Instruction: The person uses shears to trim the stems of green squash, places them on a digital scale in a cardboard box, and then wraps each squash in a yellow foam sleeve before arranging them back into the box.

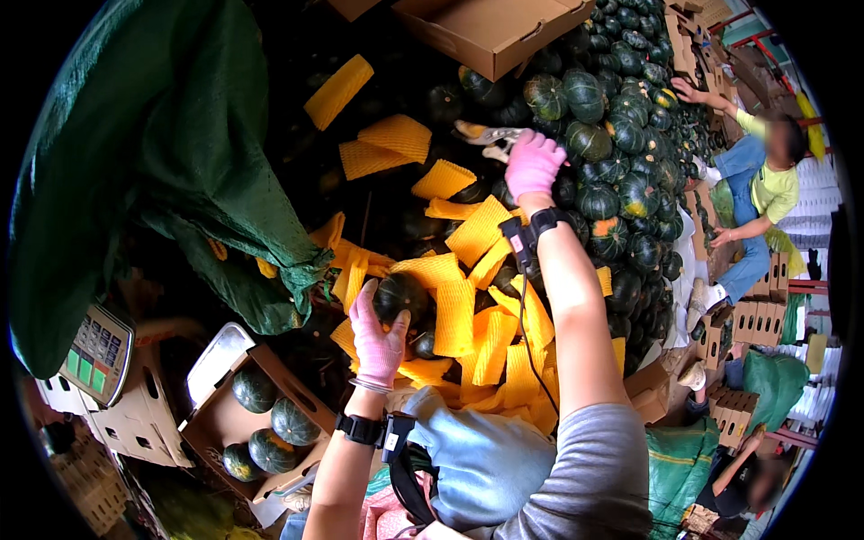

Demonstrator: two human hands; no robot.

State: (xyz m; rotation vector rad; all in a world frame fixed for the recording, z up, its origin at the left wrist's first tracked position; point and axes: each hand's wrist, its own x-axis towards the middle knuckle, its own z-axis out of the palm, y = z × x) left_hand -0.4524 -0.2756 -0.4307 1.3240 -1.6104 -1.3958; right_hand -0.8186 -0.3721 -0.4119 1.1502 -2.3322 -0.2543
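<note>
My left hand (378,344), in a pink glove, has its fingers and thumb round a dark green squash (401,297) among yellow foam net sleeves. Farther off and to the right, my right hand (535,166), also gloved in pink, is closed on what looks like a pair of pruning shears (493,137), their metal part pointing left. Beneath my right forearm and between both hands lie many loose yellow foam net sleeves (454,310). A large heap of dark green squashes (589,142) rises just past my right hand.
On my left, a cardboard box (319,403) holds several squashes, beside a scale (99,353). A green cloth or sack (193,135) hangs at far left. An open carton (495,31) sits at the back. Another person (765,189) sits right of the heap; one more (742,477) is lower right.
</note>
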